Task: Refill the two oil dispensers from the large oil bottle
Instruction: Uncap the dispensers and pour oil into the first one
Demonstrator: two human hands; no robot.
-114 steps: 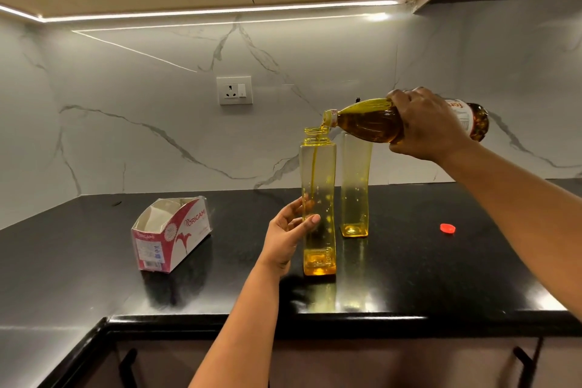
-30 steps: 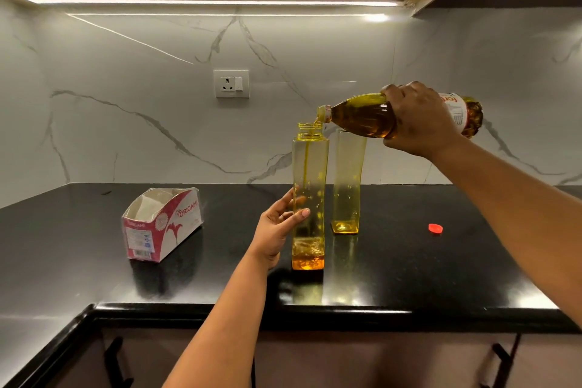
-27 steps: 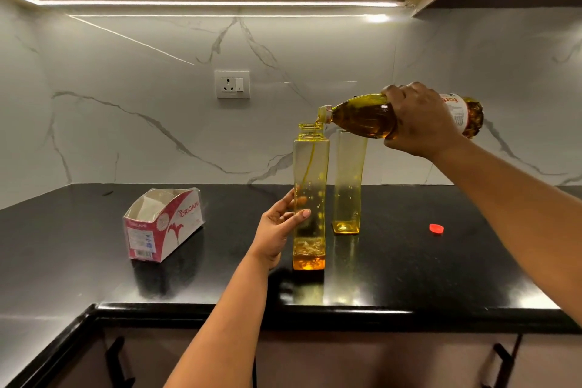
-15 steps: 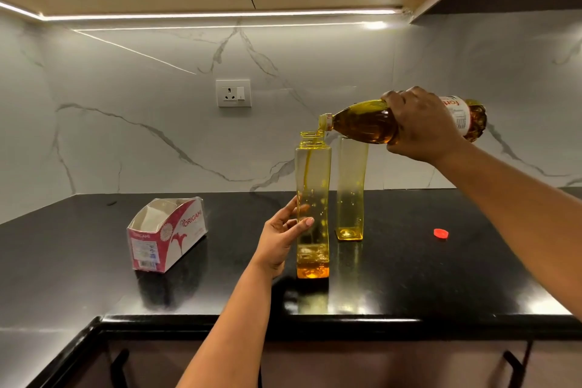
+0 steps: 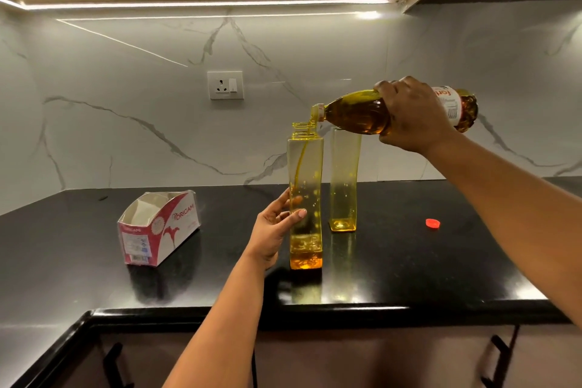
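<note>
Two hands busy: your right hand (image 5: 412, 113) grips the large oil bottle (image 5: 356, 115) nearly horizontal, mouth over the near dispenser (image 5: 305, 198) your left hand (image 5: 274, 227) holds upright.

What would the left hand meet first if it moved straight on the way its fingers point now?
The left hand already holds the near dispenser, so that comes first. Beyond it probably the far dispenser, though depth is unclear.

Scene lit by LED strip (image 5: 204, 5) under cabinet; glare cast on wall (image 5: 126, 123) & black counter (image 5: 393, 261). Edges bent by wide-angle lens. Focus sharp, slight softness.
</note>
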